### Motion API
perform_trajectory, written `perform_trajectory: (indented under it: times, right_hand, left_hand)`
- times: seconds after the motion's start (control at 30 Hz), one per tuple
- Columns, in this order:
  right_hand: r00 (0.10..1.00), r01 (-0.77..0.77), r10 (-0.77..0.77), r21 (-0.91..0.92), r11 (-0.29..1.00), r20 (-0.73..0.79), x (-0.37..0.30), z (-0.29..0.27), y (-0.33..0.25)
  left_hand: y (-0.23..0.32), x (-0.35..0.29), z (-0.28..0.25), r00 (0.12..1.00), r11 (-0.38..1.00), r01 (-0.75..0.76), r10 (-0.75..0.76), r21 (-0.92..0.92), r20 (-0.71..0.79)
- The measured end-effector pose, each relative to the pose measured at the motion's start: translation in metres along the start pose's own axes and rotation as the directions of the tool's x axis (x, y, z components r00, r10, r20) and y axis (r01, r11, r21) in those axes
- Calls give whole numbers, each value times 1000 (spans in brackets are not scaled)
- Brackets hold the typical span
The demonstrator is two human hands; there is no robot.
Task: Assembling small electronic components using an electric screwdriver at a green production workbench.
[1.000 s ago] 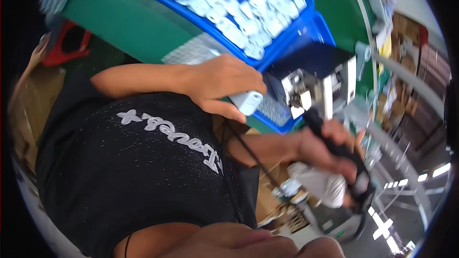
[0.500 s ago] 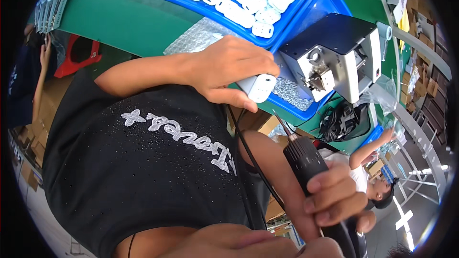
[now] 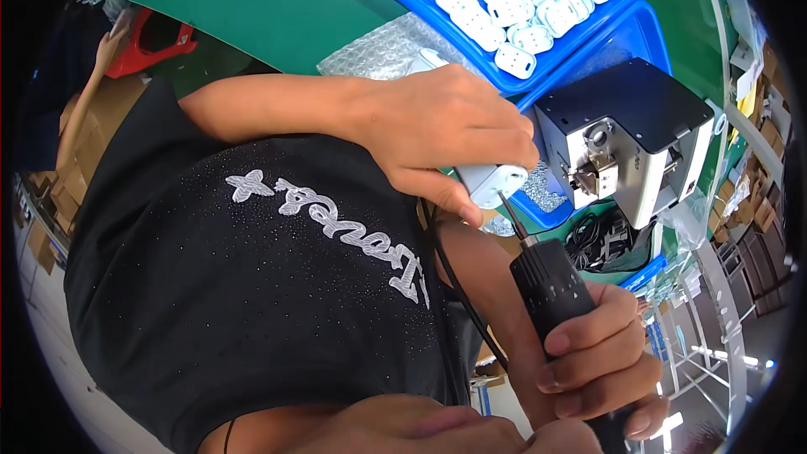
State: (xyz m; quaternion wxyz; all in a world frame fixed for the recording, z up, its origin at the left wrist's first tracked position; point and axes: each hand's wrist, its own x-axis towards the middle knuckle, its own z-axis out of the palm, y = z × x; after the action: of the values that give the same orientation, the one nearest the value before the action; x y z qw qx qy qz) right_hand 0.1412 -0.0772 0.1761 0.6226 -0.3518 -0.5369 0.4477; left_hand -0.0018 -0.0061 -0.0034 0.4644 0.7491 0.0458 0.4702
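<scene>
Left hand gripped white housing, right hand gripped black screwdriver, bit at housing's end; this piece looked underway, unfinished, white pieces beyond left hand unclear whether done.

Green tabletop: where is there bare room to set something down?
The widest free patch lies on the green tabletop, between the blue tray, the bubble wrap and the near edge. A narrower strip shows right of the tray. It is crowded in the tray, strewn with white plastic housings, and around the screw feeder.
</scene>
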Motion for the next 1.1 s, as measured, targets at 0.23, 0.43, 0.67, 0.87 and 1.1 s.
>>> perform_trajectory:
  times: [0.23, 0.43, 0.67, 0.87, 1.1]
  right_hand:
    - [986, 163, -163, 21, 986, -22, -7, 0, 11]
    - [993, 120, -120, -27, 992, -2, -14, -3, 1]
    - [674, -19, -442, -612, 791, -592, 5, -76, 58]
    - [823, 176, -242, -175, 969, -514, -18, -64, 45]
    - [930, 323, -337, -113, 940, -146, -37, -26, 0]
  left_hand:
    - [0, 2, -2, 1000, 1000, 5, -5, -11, 31]
    - [-2, 2, 1, 999, 999, 34, -34, -6, 31]
    - [-3, 2, 3, 998, 999, 29, -27, -32, 51]
    - [-2, 2, 1, 997, 1000, 3, -3, 3, 79]
    - [-6, -1, 3, 998, 999, -30, 27, 41, 62]
